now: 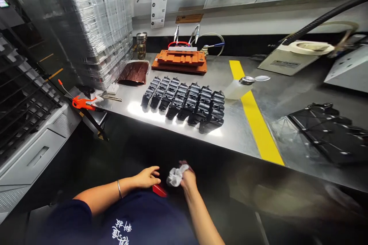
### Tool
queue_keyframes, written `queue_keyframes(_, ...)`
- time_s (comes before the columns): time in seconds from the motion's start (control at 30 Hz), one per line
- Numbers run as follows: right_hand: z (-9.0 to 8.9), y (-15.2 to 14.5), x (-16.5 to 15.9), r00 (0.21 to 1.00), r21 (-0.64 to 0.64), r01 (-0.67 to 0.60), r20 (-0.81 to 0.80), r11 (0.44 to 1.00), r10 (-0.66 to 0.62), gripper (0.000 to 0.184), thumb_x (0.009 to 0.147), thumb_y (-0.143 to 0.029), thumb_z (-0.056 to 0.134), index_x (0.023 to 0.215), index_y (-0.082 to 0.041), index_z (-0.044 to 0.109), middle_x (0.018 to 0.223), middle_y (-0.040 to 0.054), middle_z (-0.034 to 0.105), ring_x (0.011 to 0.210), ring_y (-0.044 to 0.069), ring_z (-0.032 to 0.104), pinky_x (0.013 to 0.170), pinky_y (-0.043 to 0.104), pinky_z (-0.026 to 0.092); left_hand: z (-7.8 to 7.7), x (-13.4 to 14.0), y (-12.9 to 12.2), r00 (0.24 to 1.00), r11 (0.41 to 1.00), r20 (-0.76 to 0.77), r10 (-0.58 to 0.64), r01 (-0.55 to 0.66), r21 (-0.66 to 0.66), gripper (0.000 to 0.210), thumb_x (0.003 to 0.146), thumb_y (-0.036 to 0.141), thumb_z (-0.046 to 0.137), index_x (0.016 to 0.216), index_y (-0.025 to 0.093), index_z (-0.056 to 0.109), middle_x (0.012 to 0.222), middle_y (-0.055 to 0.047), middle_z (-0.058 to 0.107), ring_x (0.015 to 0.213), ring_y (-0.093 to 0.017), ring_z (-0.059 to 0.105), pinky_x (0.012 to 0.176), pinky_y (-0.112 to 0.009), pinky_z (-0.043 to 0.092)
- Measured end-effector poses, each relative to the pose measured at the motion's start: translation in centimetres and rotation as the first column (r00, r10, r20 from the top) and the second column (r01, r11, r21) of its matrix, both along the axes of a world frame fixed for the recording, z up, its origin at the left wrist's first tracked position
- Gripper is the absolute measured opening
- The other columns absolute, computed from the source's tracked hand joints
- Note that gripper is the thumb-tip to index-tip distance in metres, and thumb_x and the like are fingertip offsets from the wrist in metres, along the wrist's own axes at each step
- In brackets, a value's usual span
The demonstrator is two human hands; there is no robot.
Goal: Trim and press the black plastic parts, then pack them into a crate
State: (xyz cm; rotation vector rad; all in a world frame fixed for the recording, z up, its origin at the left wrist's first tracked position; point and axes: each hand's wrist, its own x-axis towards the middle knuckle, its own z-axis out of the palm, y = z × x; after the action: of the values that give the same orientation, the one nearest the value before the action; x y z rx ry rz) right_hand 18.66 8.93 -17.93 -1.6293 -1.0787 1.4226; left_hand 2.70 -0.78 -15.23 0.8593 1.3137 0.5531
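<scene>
In front of my body, below the bench edge, my right hand [188, 176] is closed around a crumpled white cloth or tissue [176, 176]. My left hand [148, 177] is apart from it, fingers spread and nothing in them. Just under that hand a small part of a red object [159, 190] shows; its kind is hidden. Beyond both hands, a row of several black ribbed plastic parts [184, 101] lies on the steel bench [138, 113]. Right of the row is a translucent bottle [234, 89] with a metal cap.
An orange fixture [181, 61] with hoses stands behind the row. At left rises a tall stack of clear trays [100, 26], with an orange air gun [83, 102] at the bench's corner. Yellow tape [255, 122] crosses the bench; a black part [330, 130] lies right.
</scene>
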Motion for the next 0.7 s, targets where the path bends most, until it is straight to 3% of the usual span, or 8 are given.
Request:
queue_keyframes(0.03, 0.3, -0.9, -1.2, 0.996, -0.012, 0.043, -0.075, 0.999, -0.044, 0.052, 0.082, -0.065, 0.056, 0.083, -0.014, 0.062, 0.063, -0.0018, 0.056, 0.049, 0.011, 0.050, 0.045, 0.024, 0.043, -0.1, 0.2, -0.1, 0.999, 1.000, -0.042, 0.009, -0.008, 0.030, 0.065, 0.074, 0.018, 0.067, 0.136, 0.012, 0.048, 0.125, -0.016, 0.061, 0.087, -0.015, 0.063, 0.076, -0.028, 0.051)
queue_keyframes(0.13, 2.6, -3.1, -4.6, 0.984, 0.029, -0.154, -0.086, 0.988, 0.156, 0.059, 0.070, -0.075, 0.058, 0.071, -0.016, 0.062, 0.048, -0.0041, 0.046, 0.042, 0.011, 0.043, 0.041, 0.025, 0.037, 0.1, 0.4, 0.3, 0.993, 0.992, -0.121, 0.016, -0.001, 0.123, 0.029, 0.067, 0.015, 0.069, 0.095, 0.010, 0.065, 0.083, -0.005, 0.068, 0.066, -0.011, 0.058, 0.062, -0.023, 0.046)
queue_keyframes(0.27, 7.3, -2.4, -4.6, 0.946, 0.251, -0.321, 0.034, 0.913, 0.323, 0.049, 0.071, -0.064, 0.065, 0.084, -0.017, 0.069, 0.076, 0.0062, 0.068, 0.070, 0.018, 0.062, 0.065, 0.030, 0.051, 2.8, -4.5, 3.1, 0.954, 0.948, -0.021, 0.299, -0.295, 0.116, 0.015, 0.069, 0.023, 0.067, 0.072, 0.014, 0.056, 0.056, 0.004, 0.056, 0.048, -0.009, 0.052, 0.048, -0.020, 0.041)
queue_keyframes(0.33, 9.0, -1.0, -2.6, 0.958, 0.259, -0.284, 0.105, 0.923, 0.265, 0.050, 0.069, -0.063, 0.067, 0.088, -0.017, 0.070, 0.084, 0.0083, 0.070, 0.079, 0.021, 0.065, 0.073, 0.033, 0.053, 5.3, -9.9, 5.7, 0.808, 0.787, 0.043, 0.588, -0.583, 0.201, 0.024, 0.067, 0.031, 0.071, 0.076, 0.015, 0.055, 0.059, 0.003, 0.059, 0.049, -0.009, 0.055, 0.046, -0.019, 0.042)
queue_keyframes(0.4, 10.0, 0.5, 0.0, 0.970, 0.218, -0.226, 0.135, 0.949, 0.200, 0.053, 0.066, -0.066, 0.067, 0.085, -0.017, 0.070, 0.079, 0.0080, 0.070, 0.074, 0.021, 0.065, 0.071, 0.034, 0.053, 8.1, -16.4, 8.8, 0.563, 0.523, 0.076, 0.823, -0.804, 0.284, 0.031, 0.067, 0.035, 0.074, 0.077, 0.016, 0.052, 0.056, 0.005, 0.055, 0.045, -0.008, 0.052, 0.043, -0.018, 0.040)
queue_keyframes(0.5, 11.2, 2.1, 3.9, 0.980, 0.179, -0.155, 0.154, 0.972, 0.128, 0.056, 0.062, -0.069, 0.067, 0.079, -0.016, 0.070, 0.071, 0.0064, 0.069, 0.065, 0.019, 0.063, 0.065, 0.033, 0.054, 11.5, -25.3, 13.1, 0.296, 0.230, 0.148, 0.944, -0.908, 0.350, 0.038, 0.068, 0.035, 0.077, 0.086, 0.016, 0.050, 0.064, 0.005, 0.057, 0.049, -0.007, 0.054, 0.050, -0.018, 0.046)
queue_keyframes(0.6, 13.0, 3.6, 6.8, 0.975, 0.233, -0.037, 0.223, 0.972, -0.016, 0.054, 0.062, -0.068, 0.068, 0.078, -0.016, 0.070, 0.066, 0.0053, 0.067, 0.062, 0.019, 0.063, 0.062, 0.032, 0.054, 12.9, -29.6, 16.0, 0.250, 0.184, 0.098, 0.963, -0.879, 0.440, 0.044, 0.077, 0.029, 0.071, 0.111, 0.017, 0.046, 0.100, -0.007, 0.064, 0.082, -0.014, 0.067, 0.075, -0.029, 0.056)
queue_keyframes(0.7, 15.3, 6.0, 7.9, 0.921, 0.400, 0.119, 0.298, 0.909, -0.252, 0.051, 0.067, -0.064, 0.067, 0.081, -0.016, 0.070, 0.071, 0.0071, 0.068, 0.066, 0.019, 0.063, 0.067, 0.034, 0.054, 12.3, -28.4, 17.8, 0.208, 0.213, -0.106, 0.972, -0.602, 0.769, 0.059, 0.080, 0.027, 0.068, 0.130, 0.018, 0.039, 0.134, -0.018, 0.050, 0.122, -0.023, 0.055, 0.100, -0.040, 0.047)
